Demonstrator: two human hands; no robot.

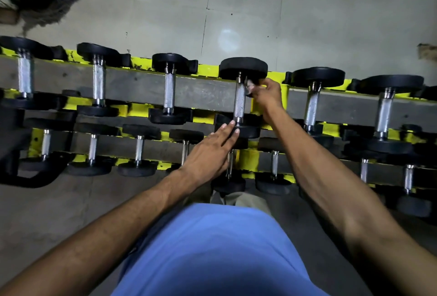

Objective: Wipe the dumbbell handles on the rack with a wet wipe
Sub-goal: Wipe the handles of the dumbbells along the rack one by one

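Looking down at a yellow rack (208, 70) with two tiers of dumbbells, knurled chrome handles all pointing front to back. Starting far left: three upper-tier dumbbells sitting untouched, something dark and frayed up in the top-left corner, too murky to name. Then the left hand (210, 151), fingers flat and spread, gripping nothing, fingertips resting on the near black head of the fourth upper dumbbell (239, 100), probably to stop it rolling in its cradle while the other end gets rubbed. Just right of that, the right hand (267, 94) pinched around a small crumpled wet wipe (250, 86), pressed against the far end of that same handle right under the back head, so likely starting the stroke at the top and dragging it toward the body. Further right, two more upper dumbbells, not in contact with anything. Hard to tell much about the wipe itself, mostly buried in the fingers and greyish in this dim light. Lower tier partly blocked by both forearms, one handle hidden behind the left wrist, blue shirt (212, 253) covering the bottom, rack cut off at both edges
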